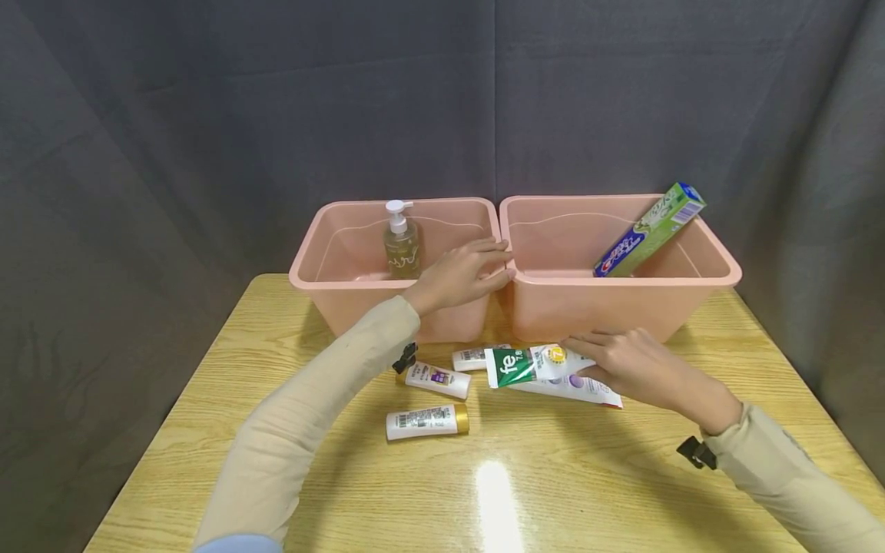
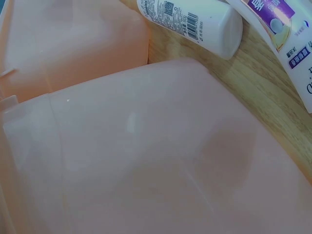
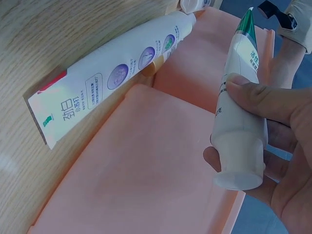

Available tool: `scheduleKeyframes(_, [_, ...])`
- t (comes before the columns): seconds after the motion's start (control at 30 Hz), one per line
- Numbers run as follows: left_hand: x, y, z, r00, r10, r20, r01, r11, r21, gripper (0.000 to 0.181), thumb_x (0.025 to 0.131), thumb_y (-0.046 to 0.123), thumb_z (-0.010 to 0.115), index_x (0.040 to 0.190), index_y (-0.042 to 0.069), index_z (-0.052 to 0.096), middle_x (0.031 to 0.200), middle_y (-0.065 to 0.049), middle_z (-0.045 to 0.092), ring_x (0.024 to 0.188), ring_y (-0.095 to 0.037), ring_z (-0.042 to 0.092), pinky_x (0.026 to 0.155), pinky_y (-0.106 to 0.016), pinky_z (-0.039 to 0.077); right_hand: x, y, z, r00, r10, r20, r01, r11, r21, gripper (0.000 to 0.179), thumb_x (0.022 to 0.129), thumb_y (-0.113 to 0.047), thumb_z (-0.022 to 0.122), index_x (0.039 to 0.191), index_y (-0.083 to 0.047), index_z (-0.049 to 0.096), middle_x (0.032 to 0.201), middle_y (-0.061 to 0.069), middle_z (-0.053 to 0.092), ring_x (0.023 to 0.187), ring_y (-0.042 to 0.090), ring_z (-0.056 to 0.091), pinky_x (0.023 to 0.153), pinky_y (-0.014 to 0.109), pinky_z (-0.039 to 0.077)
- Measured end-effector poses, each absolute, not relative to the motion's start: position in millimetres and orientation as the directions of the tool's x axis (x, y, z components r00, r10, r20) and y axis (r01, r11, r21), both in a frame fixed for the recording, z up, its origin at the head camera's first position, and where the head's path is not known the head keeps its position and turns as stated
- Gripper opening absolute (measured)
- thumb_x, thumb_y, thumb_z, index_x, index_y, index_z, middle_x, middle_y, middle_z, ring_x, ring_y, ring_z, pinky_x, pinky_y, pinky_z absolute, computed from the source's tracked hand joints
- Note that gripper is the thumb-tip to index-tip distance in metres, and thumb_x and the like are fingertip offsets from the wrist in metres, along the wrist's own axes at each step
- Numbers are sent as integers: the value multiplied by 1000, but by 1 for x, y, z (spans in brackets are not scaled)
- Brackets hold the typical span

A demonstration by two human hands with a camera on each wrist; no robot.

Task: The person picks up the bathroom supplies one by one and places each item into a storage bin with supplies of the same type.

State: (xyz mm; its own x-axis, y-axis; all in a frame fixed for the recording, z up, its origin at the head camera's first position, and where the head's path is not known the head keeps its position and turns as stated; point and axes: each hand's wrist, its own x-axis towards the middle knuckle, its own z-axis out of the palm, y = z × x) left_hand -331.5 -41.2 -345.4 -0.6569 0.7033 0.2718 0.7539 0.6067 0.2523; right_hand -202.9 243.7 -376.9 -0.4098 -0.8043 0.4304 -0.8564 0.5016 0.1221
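Observation:
My right hand [image 1: 639, 369] grips a white toothpaste tube with a green end [image 1: 515, 367] above the table, in front of the right bin. In the right wrist view the thumb lies along the tube [image 3: 236, 109], whose white cap faces the camera. Below it, a second white tube with purple circles [image 3: 117, 73] rests on the wood. My left hand [image 1: 459, 275] reaches over the left bin's right side, its fingers extended to where the two rims meet. It holds nothing.
A pump bottle [image 1: 403, 250] stands in the left pink bin [image 1: 346, 286]. A green and blue toothpaste box [image 1: 650, 230] leans in the right pink bin [image 1: 622, 282]. White bottles lie on the table, among them a gold-capped bottle [image 1: 425, 422] and a purple-labelled one [image 1: 438, 379].

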Motion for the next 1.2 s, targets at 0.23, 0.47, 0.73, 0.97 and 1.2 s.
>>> scheduleKeyframes(0.23, [-332,-41,-346,-660,702,269,751,608,258,51,104,46,43,143,15,54,153,-5,43,143,-23,34,118,-39,26,-203,244,-372,-411,-796,446,-852,509,124,54,83,-32,77,127,-1,66,121,16,68,91,30,69,73,46,59])
scheduleKeyframes(0.47, [-330,-41,-345,-667,698,259,744,610,271,51,105,46,42,144,16,53,154,-4,42,143,-23,33,118,-42,25,-202,246,-368,-429,-777,460,-839,531,115,52,92,-39,68,126,0,66,122,17,67,83,26,70,69,44,60])
scheduleKeyframes(0.73, [-330,-41,-344,-668,700,254,743,612,270,51,105,47,42,144,16,53,154,-4,41,144,-22,31,118,-39,23,-201,248,-364,-446,-767,461,-823,554,126,63,71,-16,85,128,-2,65,127,18,64,71,20,65,61,39,59])
scheduleKeyframes(0.97, [-329,-41,-345,-667,699,257,744,609,274,51,105,46,42,144,16,53,154,-5,41,144,-23,32,118,-40,24,-202,248,-360,-439,-765,471,-824,552,129,59,70,-10,85,125,0,67,123,18,66,74,23,69,61,41,59])
scheduleKeyframes(1.2, [-330,-41,-345,-662,701,265,749,604,272,51,105,47,42,143,16,54,153,-4,42,143,-24,34,118,-40,25,-202,249,-354,-435,-758,486,-821,555,130,60,70,-9,84,126,1,66,124,18,66,94,36,70,68,47,59])
